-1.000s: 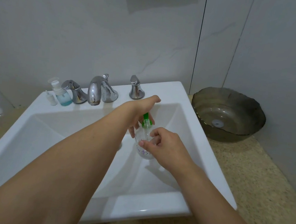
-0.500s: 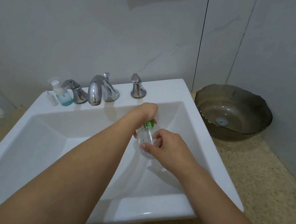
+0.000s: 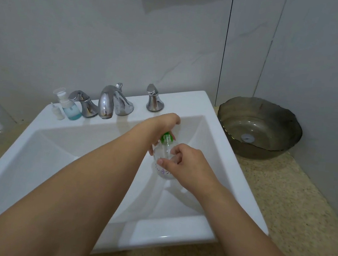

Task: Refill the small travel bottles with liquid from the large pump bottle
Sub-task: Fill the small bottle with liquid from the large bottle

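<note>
Clear bottle point(image 3: 163, 158) held over the sink point(image 3: 215, 137), long axis near upright, tilted slightly, green top point(image 3: 166, 137) up. Right hand point(image 3: 189, 167) grips its body from the right; left hand point(image 3: 164, 125) sits directly above the top, fingers curled round it, likely working the cap. Blue pump bottle point(image 3: 71, 108) well apart, left.

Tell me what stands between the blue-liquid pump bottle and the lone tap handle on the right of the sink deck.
In the head view, between the pump bottle and the right handle stand the left handle and the chrome spout.
</note>
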A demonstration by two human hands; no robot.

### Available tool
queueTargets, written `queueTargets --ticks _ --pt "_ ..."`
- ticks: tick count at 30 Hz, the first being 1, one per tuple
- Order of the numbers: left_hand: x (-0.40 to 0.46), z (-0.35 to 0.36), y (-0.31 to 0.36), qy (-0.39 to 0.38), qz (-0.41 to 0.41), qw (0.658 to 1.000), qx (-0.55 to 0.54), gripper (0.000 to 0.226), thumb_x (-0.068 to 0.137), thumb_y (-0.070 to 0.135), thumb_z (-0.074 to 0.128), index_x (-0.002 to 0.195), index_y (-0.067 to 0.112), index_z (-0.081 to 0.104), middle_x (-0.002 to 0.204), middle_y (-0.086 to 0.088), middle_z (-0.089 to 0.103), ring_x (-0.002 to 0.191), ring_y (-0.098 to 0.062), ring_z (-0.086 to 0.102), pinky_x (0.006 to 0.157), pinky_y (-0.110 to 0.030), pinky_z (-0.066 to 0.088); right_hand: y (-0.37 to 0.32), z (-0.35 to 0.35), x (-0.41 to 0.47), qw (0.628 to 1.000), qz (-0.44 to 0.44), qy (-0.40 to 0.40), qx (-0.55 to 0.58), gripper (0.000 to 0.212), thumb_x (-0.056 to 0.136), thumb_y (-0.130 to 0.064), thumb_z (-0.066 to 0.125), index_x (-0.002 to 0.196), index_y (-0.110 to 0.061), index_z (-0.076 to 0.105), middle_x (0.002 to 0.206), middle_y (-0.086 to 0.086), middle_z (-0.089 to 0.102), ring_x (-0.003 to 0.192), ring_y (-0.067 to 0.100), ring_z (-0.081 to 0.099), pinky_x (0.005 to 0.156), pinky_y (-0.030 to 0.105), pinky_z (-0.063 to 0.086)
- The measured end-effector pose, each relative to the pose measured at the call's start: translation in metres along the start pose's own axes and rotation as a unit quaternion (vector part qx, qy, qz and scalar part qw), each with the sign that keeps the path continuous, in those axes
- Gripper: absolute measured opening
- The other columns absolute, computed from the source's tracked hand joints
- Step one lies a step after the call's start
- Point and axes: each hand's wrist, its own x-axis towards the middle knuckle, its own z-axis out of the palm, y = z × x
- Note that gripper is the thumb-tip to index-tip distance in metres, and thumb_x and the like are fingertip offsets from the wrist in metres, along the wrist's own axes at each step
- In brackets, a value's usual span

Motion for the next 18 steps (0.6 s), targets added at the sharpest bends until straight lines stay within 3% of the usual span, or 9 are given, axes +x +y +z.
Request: queueTargets --ticks 7,18 --pt "0.001 -0.008 0.004 -0.028 -0.002 0.999 0.031 0.058 0.089 0.053 0.047 0.108 0.004 0.072 0.120 -0.019 0.066 0.111 -0.044 0.061 0.094 -0.063 0.051 -0.004 -0.005 -0.005 1.000 -0.003 -0.004 0.007 0.040 0.081 -0.051 0.071 0.104 -0.024 0.056 0.086 -0.013 0.060 0.084 0.009 0.061 0.079 0.033 0.054" --pt "-0.004 0.011 -0.004 0.080 0.025 0.996 -0.039 0.045 0.095 0.029 0.032 0.113 0.005 0.066 0.106 -0.016 0.069 0.096 -0.040 0.067 0.089 -0.056 0.056 -0.001 -0.001 -0.002 0.999 0.001 -0.009 -0.036 0.040 0.078 -0.053 0.071 0.094 -0.018 0.060 0.082 -0.004 0.064 0.078 0.017 0.062 0.073 0.039 0.053"
